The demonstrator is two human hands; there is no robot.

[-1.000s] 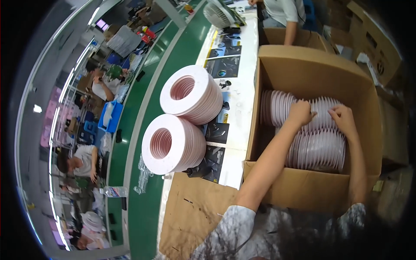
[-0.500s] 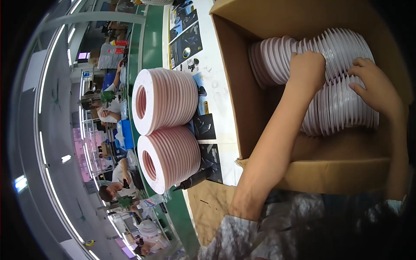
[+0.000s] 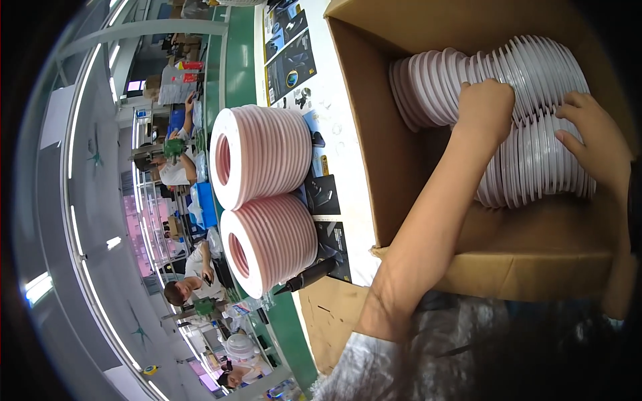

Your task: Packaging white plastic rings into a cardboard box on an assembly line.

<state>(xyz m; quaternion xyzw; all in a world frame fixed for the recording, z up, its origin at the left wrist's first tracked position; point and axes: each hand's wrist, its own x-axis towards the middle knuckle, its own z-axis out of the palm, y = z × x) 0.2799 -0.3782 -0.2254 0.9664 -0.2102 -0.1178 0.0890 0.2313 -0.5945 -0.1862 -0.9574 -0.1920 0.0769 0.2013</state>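
Two rows of thin white plastic rings (image 3: 535,164) stand on edge, packed face to face, inside a cardboard box (image 3: 508,267) on the right. My left hand (image 3: 487,110) rests on the far row with its fingers curled down among the rings; the fingertips are hidden. At the right end of the rows, my right hand (image 3: 594,137) lies with thumb and fingers spread, touching ring edges. Left of the box, two pinkish-white stacks of similar rings, a far stack (image 3: 267,154) and a near stack (image 3: 277,244), lie on their sides, touching each other, with their round center holes facing left.
A black bottle (image 3: 307,275) with a pointed tip lies beside the near stack. Printed sheets (image 3: 291,63) cover part of the white tabletop (image 3: 351,174). A green surface (image 3: 239,60) runs along its left. Further off, several people sit at benches with green machines (image 3: 175,148).
The view has shifted slightly, moving the scene to the right. Both hands stay on the rings in nearly the same pose, the left a touch further right along the row.
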